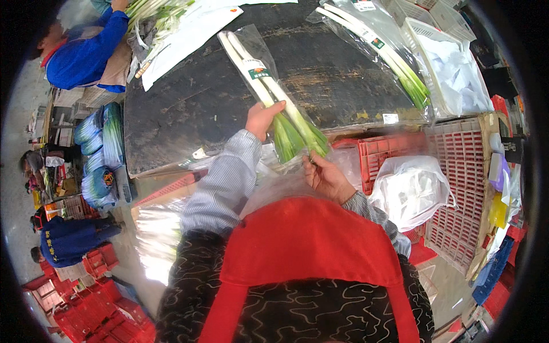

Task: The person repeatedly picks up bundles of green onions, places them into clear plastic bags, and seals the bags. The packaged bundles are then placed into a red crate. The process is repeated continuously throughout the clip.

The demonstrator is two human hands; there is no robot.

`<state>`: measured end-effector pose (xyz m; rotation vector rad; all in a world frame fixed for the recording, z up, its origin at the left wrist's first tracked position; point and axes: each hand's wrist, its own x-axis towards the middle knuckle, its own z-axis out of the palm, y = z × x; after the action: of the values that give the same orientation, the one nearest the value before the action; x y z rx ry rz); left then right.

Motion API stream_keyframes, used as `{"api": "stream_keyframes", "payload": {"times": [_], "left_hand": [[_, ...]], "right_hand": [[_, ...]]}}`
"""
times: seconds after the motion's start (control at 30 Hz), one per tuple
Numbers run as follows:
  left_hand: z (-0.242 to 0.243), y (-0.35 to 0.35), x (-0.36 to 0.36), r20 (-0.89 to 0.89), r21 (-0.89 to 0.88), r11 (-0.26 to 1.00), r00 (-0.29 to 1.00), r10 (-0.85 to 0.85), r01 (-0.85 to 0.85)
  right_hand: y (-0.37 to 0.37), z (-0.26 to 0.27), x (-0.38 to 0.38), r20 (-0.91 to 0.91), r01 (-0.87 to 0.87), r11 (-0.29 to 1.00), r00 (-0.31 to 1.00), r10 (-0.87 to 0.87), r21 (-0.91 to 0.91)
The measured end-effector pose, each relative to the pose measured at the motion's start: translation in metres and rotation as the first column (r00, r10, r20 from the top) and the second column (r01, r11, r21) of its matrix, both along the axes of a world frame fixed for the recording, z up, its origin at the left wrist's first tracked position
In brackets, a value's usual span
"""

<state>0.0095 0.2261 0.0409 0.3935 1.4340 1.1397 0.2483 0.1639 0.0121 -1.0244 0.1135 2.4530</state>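
Observation:
A clear plastic bag of leeks or large green onions (279,94) slants across the front of the dark worktable (180,111), white stalks away from me and cut green ends towards me. A label with writing sits on the bag. My left hand (262,119) grips the bag around its middle, thumb on top. At the green end, my right hand (324,175) has thumb and fingers pinched together by the bag's lower edge; whether it holds the film is hard to tell. Another bagged pair (386,55) lies at the table's right side.
At the right stands a white plastic basket (452,64) with pale sheets inside. Below it are a red crate (386,150) and a white plastic bag (409,193). A wooden-handled knife (143,68) lies far left, near a co-worker's blue sleeve (92,51) and loose onions (163,17).

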Motion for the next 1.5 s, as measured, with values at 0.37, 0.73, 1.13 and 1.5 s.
{"api": "stream_keyframes", "payload": {"times": [0.37, 0.73, 1.13, 1.5], "left_hand": [[0.008, -0.019, -0.012, -0.159, 0.116, 0.981, 0.972, 0.172, -0.155], [0.083, -0.024, -0.069, -0.5, 0.085, 0.996, 0.866, 0.008, 0.04], [0.037, -0.03, -0.061, -0.029, 0.012, 0.974, 0.974, 0.226, -0.226], [-0.009, -0.076, -0.054, -0.239, -0.032, 0.998, 0.969, -0.064, 0.058]], "right_hand": [[0.005, 0.045, 0.007, 0.799, -0.773, -0.28, 0.6, -0.033, 0.569], [0.012, 0.046, -0.007, 0.652, -0.655, 0.119, 0.755, 0.062, 0.747], [0.012, 0.038, -0.019, 0.618, -0.603, 0.208, 0.786, -0.005, 0.77], [-0.015, 0.015, -0.01, 0.813, -0.759, -0.366, 0.582, -0.012, 0.538]]}}
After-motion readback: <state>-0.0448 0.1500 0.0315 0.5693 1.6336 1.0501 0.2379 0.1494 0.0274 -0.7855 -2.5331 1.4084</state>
